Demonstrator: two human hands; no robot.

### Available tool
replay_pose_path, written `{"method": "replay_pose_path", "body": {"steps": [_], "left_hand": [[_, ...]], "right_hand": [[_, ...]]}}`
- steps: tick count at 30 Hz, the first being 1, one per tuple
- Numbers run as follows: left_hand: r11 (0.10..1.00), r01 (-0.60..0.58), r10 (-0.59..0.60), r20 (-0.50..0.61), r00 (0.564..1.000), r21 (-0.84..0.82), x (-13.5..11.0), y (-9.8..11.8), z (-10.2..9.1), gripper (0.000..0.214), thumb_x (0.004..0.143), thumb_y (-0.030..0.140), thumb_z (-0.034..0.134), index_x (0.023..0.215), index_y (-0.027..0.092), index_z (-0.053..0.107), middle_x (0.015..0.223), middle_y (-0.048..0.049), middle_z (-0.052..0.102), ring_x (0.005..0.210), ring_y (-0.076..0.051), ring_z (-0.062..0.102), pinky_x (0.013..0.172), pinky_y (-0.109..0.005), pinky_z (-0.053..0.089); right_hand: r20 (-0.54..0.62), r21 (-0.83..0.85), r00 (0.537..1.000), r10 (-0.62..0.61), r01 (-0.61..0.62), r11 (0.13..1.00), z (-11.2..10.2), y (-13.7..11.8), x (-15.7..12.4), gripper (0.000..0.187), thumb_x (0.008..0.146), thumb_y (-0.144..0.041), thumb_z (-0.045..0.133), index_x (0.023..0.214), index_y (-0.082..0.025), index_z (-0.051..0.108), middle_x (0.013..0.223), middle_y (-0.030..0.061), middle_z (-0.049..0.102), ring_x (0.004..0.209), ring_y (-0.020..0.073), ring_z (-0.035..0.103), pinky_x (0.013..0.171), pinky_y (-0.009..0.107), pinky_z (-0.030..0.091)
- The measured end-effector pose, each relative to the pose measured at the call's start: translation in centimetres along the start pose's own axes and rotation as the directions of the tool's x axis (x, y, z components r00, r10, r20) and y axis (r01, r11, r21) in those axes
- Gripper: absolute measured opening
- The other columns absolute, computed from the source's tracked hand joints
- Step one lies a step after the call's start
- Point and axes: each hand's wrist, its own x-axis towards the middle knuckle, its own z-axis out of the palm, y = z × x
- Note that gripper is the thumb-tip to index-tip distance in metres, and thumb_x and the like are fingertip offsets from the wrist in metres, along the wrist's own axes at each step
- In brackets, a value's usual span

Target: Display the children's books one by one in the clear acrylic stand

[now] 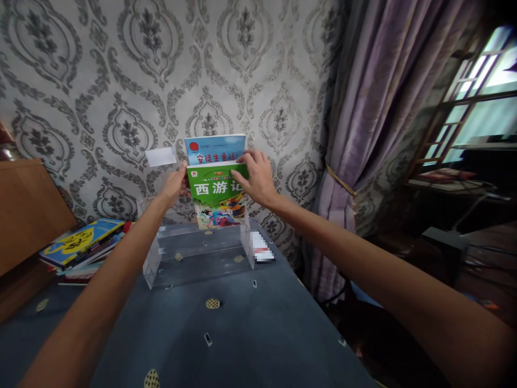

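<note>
Two picture bks stand upright at arm's length over a dark tabletop, facing the wearer. Clock centre = the green book, in front; the blue book shows above it at 12 o'clock, just behind.

L hand, approx. 9–10 o'clock, grips the L edge; can't tell if it takes in the blue one too. R hand, 2 o'clock, pinches the top R corner, thumb on the green cover, fingertips over the blue one's R side.

A clear stand is below, side panels at 7–8 and 5 o'clock. Green's lower edge is btwn them, near the R panel; contact unclear.

For good handling: keep the bks level, w/ equal pressure L & R. Min. squeeze at the corner, so the cover doesn't bend. Watch the R panel for snags, and don't let the blue one slip; its grip looks lighter.

Also: a bk pile at 8–9 o'clock; a white card at 10.
</note>
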Motion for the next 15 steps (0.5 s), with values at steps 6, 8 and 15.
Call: {"method": "replay_pose_path", "body": {"steps": [6,8,15], "left_hand": [[1.0,-0.012,0.011,0.066,0.998,0.024,0.0,-0.1,0.0,0.066,0.097,0.071,0.027,0.097,0.014,0.06,0.064,-0.0046,0.065,0.064,-0.018,0.064,0.053,-0.027,0.049],[0.999,0.004,-0.006,0.05,0.999,0.051,-0.1,-0.1,0.0,0.062,0.098,0.067,0.029,0.094,0.014,0.061,0.064,-0.0048,0.065,0.064,-0.019,0.065,0.053,-0.028,0.05],[0.999,-0.016,0.011,0.116,0.993,0.047,-0.2,-0.4,-0.3,0.041,0.091,0.055,0.058,0.09,0.015,0.066,0.071,-0.0039,0.069,0.068,-0.018,0.067,0.05,-0.023,0.047]], "right_hand": [[0.057,0.08,0.998,-0.014,0.009,0.997,-0.2,0.8,0.4,0.029,0.094,-0.049,0.051,0.104,-0.023,0.055,0.105,0.0122,0.061,0.101,0.0319,0.052,0.092,0.049,0.045],[0.106,0.139,0.994,0.011,-0.026,0.99,-0.2,1.1,0.7,0.029,0.092,-0.05,0.054,0.104,-0.024,0.054,0.101,0.01,0.063,0.095,0.0294,0.054,0.088,0.046,0.047],[0.149,0.239,0.988,0.034,-0.07,0.969,-0.6,1.1,1.0,0.028,0.089,-0.048,0.058,0.099,-0.023,0.05,0.097,0.008,0.064,0.087,0.0256,0.058,0.082,0.043,0.048]]}}
